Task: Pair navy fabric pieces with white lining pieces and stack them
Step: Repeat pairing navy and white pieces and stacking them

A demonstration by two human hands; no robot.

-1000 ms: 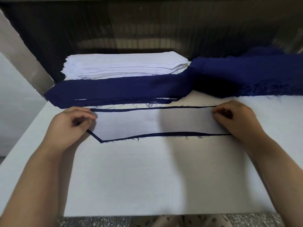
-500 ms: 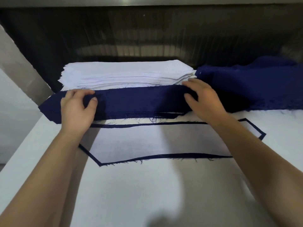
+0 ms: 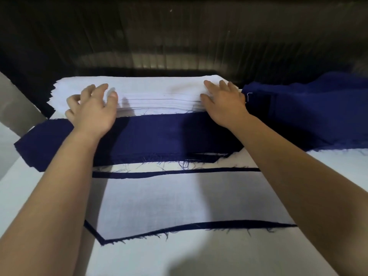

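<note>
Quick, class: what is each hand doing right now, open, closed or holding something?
Left hand: open, fingers touching the white lining stack.
Right hand: open, fingers resting on the same stack.

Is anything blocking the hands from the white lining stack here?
Nothing visible. The left hand and right hand are both at the front edge of the white lining stack; the navy pile lies under the forearms, not between.

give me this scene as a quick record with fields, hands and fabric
white lining stack: at the back of the table
navy stack: directly in front of it
paired piece: white lining on navy, nearest the person
navy heap: far right
left hand: on the lining stack's left end, fingers spread
right hand: fingers flat on its right end
</note>
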